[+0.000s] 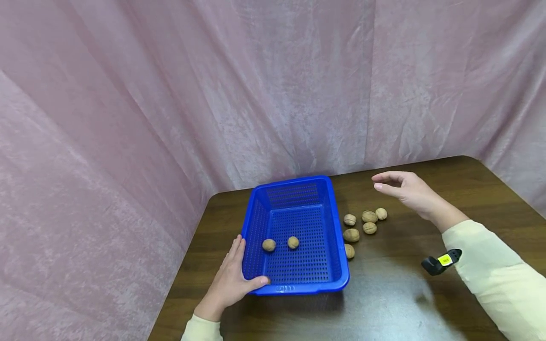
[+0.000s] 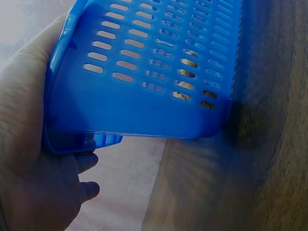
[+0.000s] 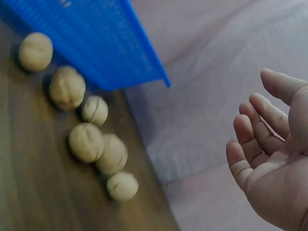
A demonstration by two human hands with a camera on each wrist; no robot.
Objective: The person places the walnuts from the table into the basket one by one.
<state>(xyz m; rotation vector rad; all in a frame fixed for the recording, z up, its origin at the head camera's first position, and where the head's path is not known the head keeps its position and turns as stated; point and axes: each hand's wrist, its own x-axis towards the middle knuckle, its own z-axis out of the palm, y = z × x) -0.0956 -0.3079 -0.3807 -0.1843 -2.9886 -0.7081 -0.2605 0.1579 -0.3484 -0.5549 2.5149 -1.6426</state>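
Observation:
A blue plastic basket (image 1: pixel 298 287) with slotted sides stands on the table. Two walnuts (image 1: pixel 268 245) lie apart on its floor, and brown shell (image 2: pixel 187 73) shows through the slots near one corner. My left hand (image 1: pixel 232 279) grips the basket's near-left corner, thumb over the front rim and fingers along the left side. Several walnuts (image 1: pixel 351 235) lie loosely grouped on the table by the basket's right wall. Beyond them to the right, my right hand (image 1: pixel 411 192) hovers above the table with loosely curved fingers, holding nothing; its empty palm (image 3: pixel 276 187) shows in the right wrist view.
The dark wooden table (image 1: pixel 392 303) has rounded far corners. Behind it and along the left hangs a pink curtain (image 1: pixel 298 94). A black strap device with a yellow label (image 1: pixel 445 260) sits at the right sleeve.

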